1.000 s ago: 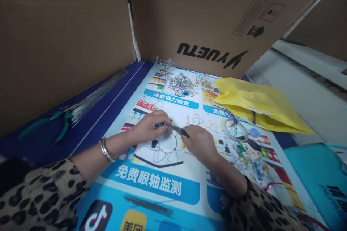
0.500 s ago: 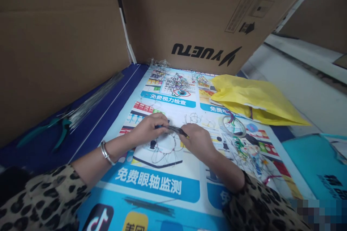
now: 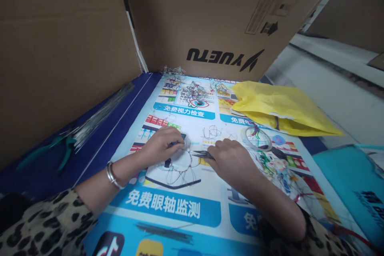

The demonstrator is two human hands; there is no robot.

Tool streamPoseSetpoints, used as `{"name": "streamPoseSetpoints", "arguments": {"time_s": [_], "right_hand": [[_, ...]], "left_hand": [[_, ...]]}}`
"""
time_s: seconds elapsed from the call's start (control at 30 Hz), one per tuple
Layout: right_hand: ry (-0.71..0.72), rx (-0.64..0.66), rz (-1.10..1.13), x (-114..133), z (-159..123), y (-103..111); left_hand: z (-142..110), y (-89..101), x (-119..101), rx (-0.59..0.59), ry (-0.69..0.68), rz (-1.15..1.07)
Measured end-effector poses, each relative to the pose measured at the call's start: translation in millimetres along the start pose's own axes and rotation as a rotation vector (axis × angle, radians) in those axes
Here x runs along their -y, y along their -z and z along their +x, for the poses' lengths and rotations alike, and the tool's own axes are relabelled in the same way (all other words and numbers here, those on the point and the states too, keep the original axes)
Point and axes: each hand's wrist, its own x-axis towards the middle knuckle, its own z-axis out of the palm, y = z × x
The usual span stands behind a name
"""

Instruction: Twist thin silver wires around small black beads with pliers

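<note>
1. Along the far and left edges of the surface (image 3: 120,114), cardboard panels (image 3: 168,20) are standing; a yellow bag (image 3: 279,106) is lying toward the far right corner.
2. Mid-surface, the left hand (image 3: 165,144) is pinching the wire piece (image 3: 180,170); the right hand (image 3: 231,162) is gripping pliers (image 3: 204,154) beside it.
3. Fingers are hiding the pinched part; whether the plier tips are touching wire is unclear.

Pliers (image 3: 203,154) — handles hidden in right hand (image 3: 232,164) — and turquoise item (image 3: 345,176), cut off.
</note>
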Motion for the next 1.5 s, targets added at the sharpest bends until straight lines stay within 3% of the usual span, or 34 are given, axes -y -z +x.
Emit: {"name": "streamPoseSetpoints", "arguments": {"time_s": [0.17,0.5,0.83,1.13,1.5], "right_hand": [[0.027,-0.024,0.011,5,2,-9],[0.060,0.013,-0.005,8,5,-4],[0.080,0.018,0.009,12,10,-1],[0.058,-0.068,0.057,10,8,-8],[0.073,-0.071,0.052,19,9,-11]], "left_hand": [[-1,1.0,-3,0.009,-0.014,0.030],[-2,-1.2,-6,0.008,-0.061,0.074],[-4,-2.8,-13,-0.020,0.059,0.128],[-6,-0.9,-15,-0.010,0.073,0.138],[-7,-1.9,-14,-0.030,0.064,0.156]]}}
